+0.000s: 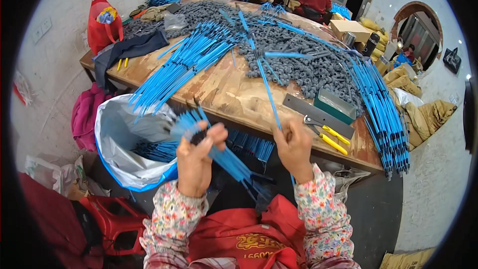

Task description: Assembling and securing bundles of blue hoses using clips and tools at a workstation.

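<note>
My left hand (195, 157) is closed around a bundle of thin blue rods (226, 159) that fans out above my fist and runs down toward my lap. A dark grey piece shows at the top of that fist. My right hand (295, 147) pinches a single long blue rod (264, 77) that stretches up across the wooden table (224, 92). Both hands hover just in front of the table's near edge.
Heaps of blue rods (191, 55) and small grey parts (313, 72) cover the table. Yellow-handled pliers (326, 134), a grey metal plate (318, 114) and a green tray (334, 104) lie near my right hand. A white sack (124, 139) of rods stands at left. Other people sit at the far end.
</note>
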Tool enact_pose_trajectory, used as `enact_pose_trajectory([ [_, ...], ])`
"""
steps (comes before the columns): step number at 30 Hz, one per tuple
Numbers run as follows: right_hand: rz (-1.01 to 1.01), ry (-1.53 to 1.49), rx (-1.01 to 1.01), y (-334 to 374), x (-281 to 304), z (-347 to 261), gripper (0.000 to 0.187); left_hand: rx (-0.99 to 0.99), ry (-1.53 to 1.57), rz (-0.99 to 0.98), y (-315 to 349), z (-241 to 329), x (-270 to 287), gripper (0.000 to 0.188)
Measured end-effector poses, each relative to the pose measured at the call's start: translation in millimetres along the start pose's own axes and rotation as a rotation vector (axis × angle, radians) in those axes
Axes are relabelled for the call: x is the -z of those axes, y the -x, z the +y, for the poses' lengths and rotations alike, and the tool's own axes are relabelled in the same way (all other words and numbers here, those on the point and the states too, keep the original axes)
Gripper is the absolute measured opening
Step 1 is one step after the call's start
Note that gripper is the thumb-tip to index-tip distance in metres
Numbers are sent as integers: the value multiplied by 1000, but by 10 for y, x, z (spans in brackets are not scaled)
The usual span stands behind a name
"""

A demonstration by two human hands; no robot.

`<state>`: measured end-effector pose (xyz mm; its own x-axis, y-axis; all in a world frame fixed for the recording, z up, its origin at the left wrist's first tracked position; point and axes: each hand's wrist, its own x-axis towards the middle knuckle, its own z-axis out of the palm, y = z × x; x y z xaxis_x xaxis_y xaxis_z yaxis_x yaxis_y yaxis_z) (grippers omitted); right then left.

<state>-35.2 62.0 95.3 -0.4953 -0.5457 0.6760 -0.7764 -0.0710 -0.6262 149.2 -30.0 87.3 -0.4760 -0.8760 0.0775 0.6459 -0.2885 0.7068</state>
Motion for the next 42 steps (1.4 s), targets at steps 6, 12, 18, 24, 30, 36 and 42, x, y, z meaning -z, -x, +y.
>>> enact_pose_trajectory([
  [6, -45, 99, 323, 653, 357, -33, 17, -253, 27, 52, -369, -52, -517, 33],
  [12, -84, 187, 344, 938, 455, -10, 17, -383, -27, -44, -425, -175, -544, 25],
  [18, -114, 240, 324, 881, 574, 65, 18, -231, 19, -101, -471, -96, -626, 17],
  [24, -207, 291, 44, 606, 664, 249, 17, -82, 25, -313, -343, -71, -1110, 16],
  [30, -347, 243, -180, 563, 720, 362, 22, -74, -78, -513, -82, -167, -1290, 17],
  [36, -309, 64, -244, 426, 590, 335, 27, -42, -110, -469, -225, 42, -1378, 20],
  [42, -499, 416, -176, 716, 691, 477, 25, 18, -283, -409, 10, -167, -1266, 19],
])
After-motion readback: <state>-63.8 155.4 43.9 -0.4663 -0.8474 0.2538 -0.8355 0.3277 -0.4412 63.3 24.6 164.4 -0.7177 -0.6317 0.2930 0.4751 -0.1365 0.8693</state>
